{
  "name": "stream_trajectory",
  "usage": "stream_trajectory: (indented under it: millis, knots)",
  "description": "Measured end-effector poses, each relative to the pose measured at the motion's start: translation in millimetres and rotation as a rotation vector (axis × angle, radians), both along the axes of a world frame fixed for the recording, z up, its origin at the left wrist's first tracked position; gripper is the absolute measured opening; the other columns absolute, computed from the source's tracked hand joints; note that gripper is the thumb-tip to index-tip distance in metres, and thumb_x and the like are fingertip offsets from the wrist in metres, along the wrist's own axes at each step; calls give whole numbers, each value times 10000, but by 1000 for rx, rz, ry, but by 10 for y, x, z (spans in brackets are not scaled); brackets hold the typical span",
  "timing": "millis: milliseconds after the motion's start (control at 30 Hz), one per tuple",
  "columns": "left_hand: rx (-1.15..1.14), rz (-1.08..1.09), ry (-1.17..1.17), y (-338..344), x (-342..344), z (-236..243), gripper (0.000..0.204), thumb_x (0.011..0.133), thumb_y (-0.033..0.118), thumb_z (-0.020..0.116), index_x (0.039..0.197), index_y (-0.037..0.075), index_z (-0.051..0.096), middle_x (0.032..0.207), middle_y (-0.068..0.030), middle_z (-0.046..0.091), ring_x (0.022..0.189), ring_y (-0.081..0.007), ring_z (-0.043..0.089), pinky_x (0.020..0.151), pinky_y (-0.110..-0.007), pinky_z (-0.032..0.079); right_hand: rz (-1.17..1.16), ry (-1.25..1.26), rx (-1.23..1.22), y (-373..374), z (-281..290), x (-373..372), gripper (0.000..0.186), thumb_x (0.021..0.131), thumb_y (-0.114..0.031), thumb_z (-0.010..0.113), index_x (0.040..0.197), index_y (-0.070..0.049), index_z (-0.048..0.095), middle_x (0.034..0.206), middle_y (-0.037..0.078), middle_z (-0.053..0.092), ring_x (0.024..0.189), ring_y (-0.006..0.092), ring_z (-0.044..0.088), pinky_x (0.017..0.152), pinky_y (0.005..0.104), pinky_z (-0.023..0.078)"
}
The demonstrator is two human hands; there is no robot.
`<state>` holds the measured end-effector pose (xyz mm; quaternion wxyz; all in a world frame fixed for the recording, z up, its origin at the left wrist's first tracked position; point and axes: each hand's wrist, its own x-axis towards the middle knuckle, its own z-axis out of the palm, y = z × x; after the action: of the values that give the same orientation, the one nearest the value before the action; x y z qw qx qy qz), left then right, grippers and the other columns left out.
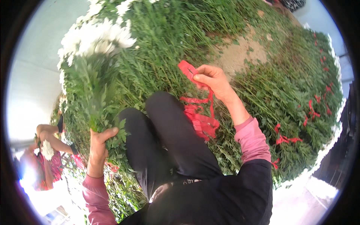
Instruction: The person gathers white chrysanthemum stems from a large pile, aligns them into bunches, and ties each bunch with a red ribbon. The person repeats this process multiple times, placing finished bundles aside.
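Head view: left hand (98, 144) grips flower bunch (95, 71); right hand (214, 80) pinches red ribbon (189, 71)

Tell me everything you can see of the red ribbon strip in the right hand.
The red ribbon strip is a thin, flat band, plastic or fabric by its look, bright red. The right hand pinches its upper end between thumb and fingers, raised above the knee. Its free tip sticks up to the left of the fingers; the rest trails down, twisting, to a loose bunch of red ribbons lying against the black trouser leg. Green stems lie behind it.
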<state>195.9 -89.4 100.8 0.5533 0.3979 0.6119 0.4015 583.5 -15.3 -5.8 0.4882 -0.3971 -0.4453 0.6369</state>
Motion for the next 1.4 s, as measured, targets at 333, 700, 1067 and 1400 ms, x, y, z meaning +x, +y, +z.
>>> stream_trajectory:
  millis: [333,700,1067,1400]
  knots:
    - [132,-152,-273,-35,-52,567,510,790,-44,670,1288,-64,560,1177,-188,692,893,-254,711,752,-355,610,209,-14,98,-146,623,-1094,91,890,-39,732,966,-13,688,831,21,698,732,60,642,649,212,528]
    - [209,-331,21,216,226,428,457,796,-85,724,1231,-45,592,1102,-80,715,990,-146,664,924,-312,533,125,276,-74,-352,736,-1632,172,1002,-146,618,1118,-32,674,847,-6,693,726,60,637,616,227,541]
    - [290,-42,-19,442,-17,731,328,771,-65,712,1092,-77,641,957,-130,720,803,-185,696,762,-319,573,100,-1802,-10,-388,-2048,935,339,929,-346,625,1101,-65,702,950,164,715,935,383,682,811,472,536]
    - [234,-139,201,460,371,544,304,831,-28,710,1127,-35,643,973,-72,726,845,-151,689,743,-312,571,299,-297,417,-527,576,-1530,380,949,-249,652,1224,5,587,1018,168,707,919,280,694,835,371,537]
